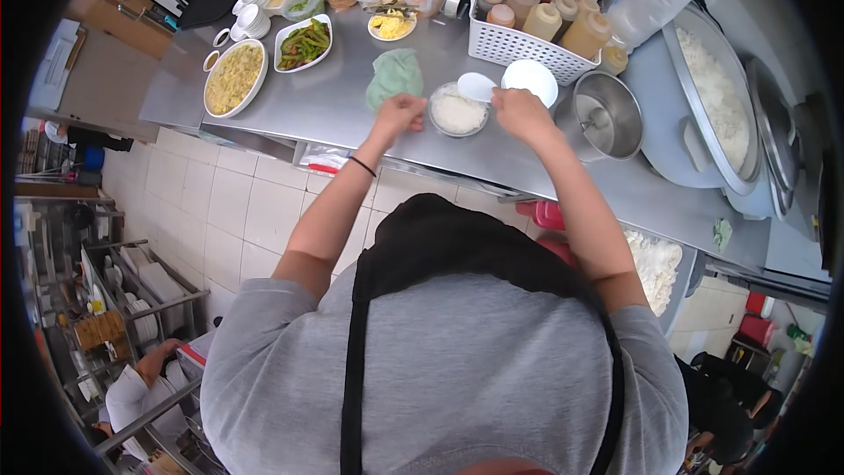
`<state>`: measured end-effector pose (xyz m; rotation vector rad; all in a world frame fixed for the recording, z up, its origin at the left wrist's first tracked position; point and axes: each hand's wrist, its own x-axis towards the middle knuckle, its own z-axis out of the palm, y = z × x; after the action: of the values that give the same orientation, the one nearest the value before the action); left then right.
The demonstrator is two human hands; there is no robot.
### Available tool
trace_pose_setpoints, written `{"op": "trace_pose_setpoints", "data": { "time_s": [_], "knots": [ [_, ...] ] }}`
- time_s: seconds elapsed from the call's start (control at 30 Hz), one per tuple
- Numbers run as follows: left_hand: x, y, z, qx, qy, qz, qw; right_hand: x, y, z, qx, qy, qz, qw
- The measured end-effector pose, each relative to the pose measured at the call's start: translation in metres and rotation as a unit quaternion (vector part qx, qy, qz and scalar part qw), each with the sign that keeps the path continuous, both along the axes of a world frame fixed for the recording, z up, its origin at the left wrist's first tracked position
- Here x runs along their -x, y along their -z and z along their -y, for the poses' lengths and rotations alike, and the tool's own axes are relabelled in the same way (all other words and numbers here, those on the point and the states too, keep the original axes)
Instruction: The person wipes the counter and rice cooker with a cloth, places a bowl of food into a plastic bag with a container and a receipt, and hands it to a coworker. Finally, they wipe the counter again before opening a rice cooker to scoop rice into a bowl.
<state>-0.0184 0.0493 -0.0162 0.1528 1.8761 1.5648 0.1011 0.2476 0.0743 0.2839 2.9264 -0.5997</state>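
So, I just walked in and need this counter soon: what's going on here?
A person in a grey shirt and black apron stands at the stainless steel counter. Their right hand holds a white plastic rice paddle over a small round bowl of white rice, while the left hand is at that bowl's rim. An empty white round bowl and a green cloth lie beside it; the large open rice cooker sits further right.
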Motion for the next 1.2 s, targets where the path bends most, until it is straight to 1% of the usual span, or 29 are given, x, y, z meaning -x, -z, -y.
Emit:
{"op": "trace_pose_setpoints", "data": {
  "time_s": [0.03, 0.07, 0.1, 0.13, 0.17, 0.2, 0.27, 0.3, 0.37, 0.4, 0.47, 0.5, 0.57, 0.6, 0.67, 0.7, 0.73, 0.77, 0.8, 0.83, 0.87, 0.9, 0.93, 1.0, 1.03, 1.1, 1.2],
  "knots": [
    [-0.008, 0.004, 0.001, -0.001, -0.001, -0.001, 1.000, 0.000, 0.005, 0.002, 0.012, 0.057, -0.030, 0.998],
    [-0.016, 0.007, -0.004, -0.027, -0.016, 0.037, 0.999, 0.001, 0.015, 0.008, 0.012, 0.057, -0.031, 0.998],
    [-0.022, 0.010, -0.010, -0.054, -0.031, 0.074, 0.995, 0.002, 0.030, 0.017, -0.018, 0.043, -0.034, 0.998],
    [-0.024, 0.013, -0.014, -0.055, -0.031, 0.074, 0.995, 0.002, 0.048, 0.026, -0.048, 0.029, -0.036, 0.998],
    [-0.026, 0.016, -0.017, -0.091, -0.059, 0.086, 0.990, -0.004, 0.062, 0.037, -0.092, 0.020, -0.092, 0.991],
    [-0.026, 0.019, -0.018, -0.127, -0.085, 0.098, 0.983, -0.002, 0.069, 0.034, -0.093, 0.020, -0.093, 0.991],
    [-0.021, 0.022, -0.016, -0.132, -0.071, 0.108, 0.983, 0.000, 0.060, 0.032, -0.061, 0.010, -0.008, 0.998],
    [-0.020, 0.023, -0.015, -0.138, -0.055, 0.117, 0.982, 0.004, 0.053, 0.028, -0.062, 0.011, -0.007, 0.998],
    [-0.016, 0.013, -0.015, -0.132, -0.048, 0.124, 0.982, 0.019, 0.028, 0.019, -0.059, -0.042, 0.044, 0.996],
    [-0.017, 0.011, -0.015, -0.121, -0.048, 0.139, 0.982, 0.018, 0.032, 0.024, -0.060, -0.040, 0.046, 0.996],
    [-0.019, 0.014, -0.013, -0.118, -0.040, 0.140, 0.982, 0.011, 0.054, 0.037, -0.069, -0.003, -0.008, 0.998],
    [-0.017, 0.012, -0.014, -0.116, -0.031, 0.134, 0.984, 0.008, 0.062, 0.039, -0.070, -0.001, -0.009, 0.998],
    [-0.014, 0.015, -0.016, -0.122, -0.035, 0.133, 0.983, 0.000, 0.065, 0.040, -0.068, 0.004, -0.044, 0.997],
    [-0.016, 0.019, -0.015, -0.123, -0.039, 0.137, 0.982, 0.000, 0.063, 0.031, -0.068, 0.004, -0.044, 0.997],
    [-0.023, 0.024, -0.017, -0.145, -0.052, 0.145, 0.977, 0.007, 0.034, 0.005, 0.015, -0.039, -0.023, 0.999],
    [-0.028, 0.026, -0.018, -0.168, -0.069, 0.157, 0.971, 0.003, 0.030, -0.001, 0.011, -0.039, -0.027, 0.999],
    [-0.036, 0.025, -0.020, -0.170, -0.069, 0.156, 0.970, -0.005, 0.031, -0.003, 0.048, 0.025, -0.075, 0.996],
    [-0.046, 0.024, -0.022, -0.207, -0.107, 0.157, 0.960, -0.013, 0.036, -0.002, 0.086, 0.090, -0.122, 0.985],
    [-0.056, 0.024, -0.024, -0.241, -0.143, 0.158, 0.947, -0.016, 0.049, 0.003, 0.087, 0.091, -0.122, 0.985],
    [-0.064, 0.026, -0.027, -0.257, -0.164, 0.160, 0.939, -0.017, 0.070, 0.010, 0.047, 0.091, -0.142, 0.985],
    [-0.070, 0.024, -0.031, -0.256, -0.163, 0.160, 0.939, -0.019, 0.071, 0.021, 0.006, 0.091, -0.161, 0.983],
    [-0.075, 0.022, -0.034, -0.253, -0.178, 0.160, 0.938, -0.022, 0.072, 0.030, -0.029, 0.094, -0.120, 0.988],
    [-0.078, 0.023, -0.035, -0.250, -0.193, 0.159, 0.935, -0.021, 0.078, 0.032, -0.028, 0.094, -0.119, 0.988],
    [-0.081, 0.021, -0.035, -0.253, -0.193, 0.154, 0.935, -0.021, 0.087, 0.035, 0.027, 0.064, -0.119, 0.990],
    [-0.080, 0.020, -0.036, -0.259, -0.192, 0.148, 0.935, -0.018, 0.080, 0.030, 0.027, 0.063, -0.122, 0.990],
    [-0.080, 0.019, -0.036, -0.254, -0.190, 0.147, 0.937, -0.010, 0.057, 0.017, 0.047, 0.000, -0.083, 0.995],
    [-0.080, 0.022, -0.038, -0.251, -0.192, 0.150, 0.937, -0.006, 0.071, 0.017, 0.016, 0.029, -0.075, 0.997]
  ]
}}
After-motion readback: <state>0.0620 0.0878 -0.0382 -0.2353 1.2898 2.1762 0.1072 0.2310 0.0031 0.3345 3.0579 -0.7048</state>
